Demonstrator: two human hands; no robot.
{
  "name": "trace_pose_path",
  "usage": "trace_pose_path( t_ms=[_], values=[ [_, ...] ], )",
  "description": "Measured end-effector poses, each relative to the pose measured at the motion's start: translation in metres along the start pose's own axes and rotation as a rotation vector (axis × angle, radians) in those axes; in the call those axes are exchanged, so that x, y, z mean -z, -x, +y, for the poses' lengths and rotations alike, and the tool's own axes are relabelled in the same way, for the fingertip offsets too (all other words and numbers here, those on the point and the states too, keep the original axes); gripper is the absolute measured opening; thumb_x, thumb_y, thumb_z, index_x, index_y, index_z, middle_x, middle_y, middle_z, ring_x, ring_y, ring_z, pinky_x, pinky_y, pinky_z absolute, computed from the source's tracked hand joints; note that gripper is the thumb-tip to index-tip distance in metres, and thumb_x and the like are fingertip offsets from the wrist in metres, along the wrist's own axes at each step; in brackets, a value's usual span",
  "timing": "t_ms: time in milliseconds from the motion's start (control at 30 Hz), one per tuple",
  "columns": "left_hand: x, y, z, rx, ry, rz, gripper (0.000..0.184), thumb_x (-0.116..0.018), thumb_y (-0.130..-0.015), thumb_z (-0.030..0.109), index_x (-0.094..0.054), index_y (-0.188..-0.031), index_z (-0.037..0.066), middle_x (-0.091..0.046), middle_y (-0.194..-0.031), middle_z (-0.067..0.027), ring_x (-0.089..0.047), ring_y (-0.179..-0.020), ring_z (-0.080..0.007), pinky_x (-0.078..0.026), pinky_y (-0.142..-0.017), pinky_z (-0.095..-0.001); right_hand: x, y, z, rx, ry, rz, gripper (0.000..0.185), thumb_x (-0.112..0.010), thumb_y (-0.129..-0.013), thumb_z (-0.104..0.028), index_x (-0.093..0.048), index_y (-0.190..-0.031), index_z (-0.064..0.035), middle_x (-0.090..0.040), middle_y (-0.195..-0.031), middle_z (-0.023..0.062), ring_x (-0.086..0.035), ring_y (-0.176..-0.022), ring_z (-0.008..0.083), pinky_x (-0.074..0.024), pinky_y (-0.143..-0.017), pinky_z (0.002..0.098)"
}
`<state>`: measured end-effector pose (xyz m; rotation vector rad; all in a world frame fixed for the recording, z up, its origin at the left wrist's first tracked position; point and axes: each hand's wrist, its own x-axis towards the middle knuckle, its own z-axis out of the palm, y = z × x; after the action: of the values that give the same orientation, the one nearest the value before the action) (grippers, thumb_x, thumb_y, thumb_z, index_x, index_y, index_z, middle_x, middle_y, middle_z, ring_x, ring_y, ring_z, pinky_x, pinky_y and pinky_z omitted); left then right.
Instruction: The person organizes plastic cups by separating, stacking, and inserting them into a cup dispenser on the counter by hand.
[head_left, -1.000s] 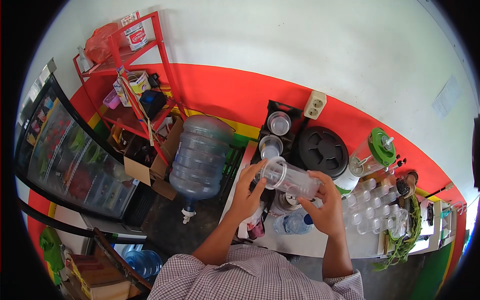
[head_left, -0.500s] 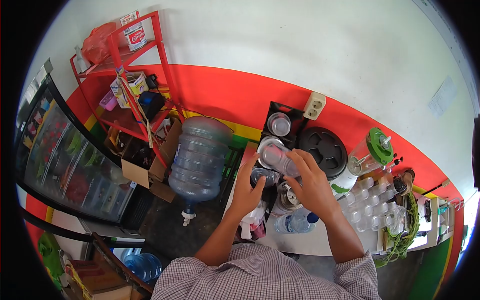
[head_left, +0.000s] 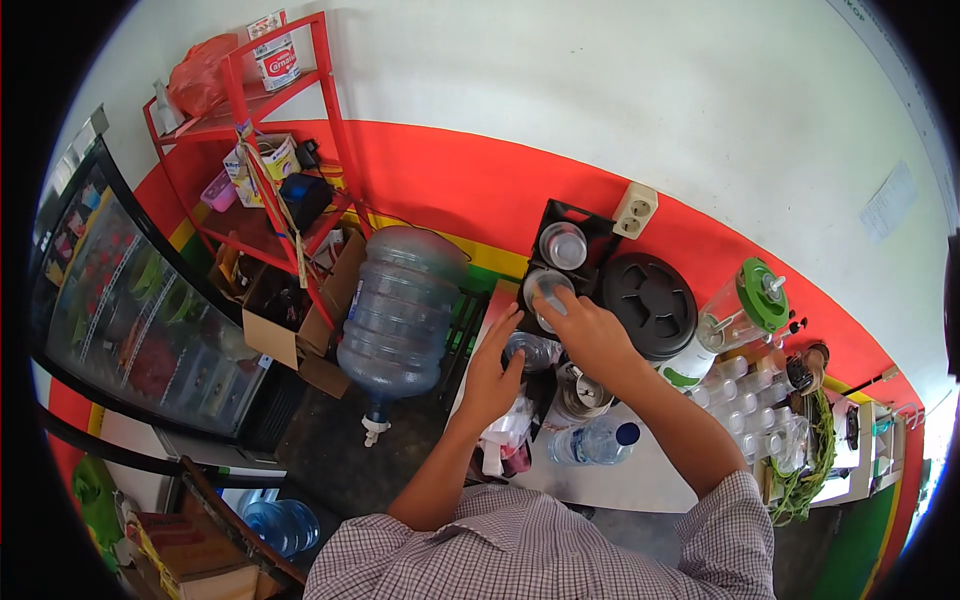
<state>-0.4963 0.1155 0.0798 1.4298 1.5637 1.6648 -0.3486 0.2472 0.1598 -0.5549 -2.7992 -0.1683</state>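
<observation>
Clear plastic cups [head_left: 541,283] stand mouth up in a black cup holder [head_left: 592,236]. My right hand [head_left: 597,343] is over them, its fingers closed at the rim; part of the cups is hidden behind it. A second group of clear cups [head_left: 563,245] sits in the holder's far slot. My left hand [head_left: 490,378] is open, fingers stretched and apart, just left of another clear plastic container [head_left: 532,352]. Whether the left fingertips touch the holder is unclear. Nearer me are a metal canister [head_left: 583,392] and a water bottle [head_left: 592,443] with a dark blue cap.
A black-lidded container [head_left: 650,303], a blender with a green lid [head_left: 762,295] and several clear cups [head_left: 745,405] stand to the right. Left of the table is a large water jug [head_left: 400,315] with a tap. Farther left are a red shelf [head_left: 325,95] and a glass-door fridge [head_left: 150,310].
The tilted clear cups between my hands now stand upright in the black holder. My right hand has moved left and forward over them; the left hand has shifted slightly.
</observation>
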Motion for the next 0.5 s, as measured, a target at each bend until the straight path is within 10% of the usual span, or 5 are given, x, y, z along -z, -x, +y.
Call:
trace_pose_path(
  t_ms=[500],
  values=[
    [0.000,-0.002,-0.006,0.024,-0.017,0.010,0.055,-0.057,-0.095,-0.005,-0.055,-0.149,-0.002,-0.050,-0.160,-0.0214,-0.046,-0.151,-0.0382,-0.034,-0.125,-0.0417,-0.012,-0.018,-0.007,-0.027,0.074,-0.111,0.062,-0.074,-0.079,-0.002,-0.057,-0.138,-0.0104,-0.061,-0.135,0.0197,-0.075,-0.093,0.0340,-0.0631,-0.076,0.0405]
  ],
)
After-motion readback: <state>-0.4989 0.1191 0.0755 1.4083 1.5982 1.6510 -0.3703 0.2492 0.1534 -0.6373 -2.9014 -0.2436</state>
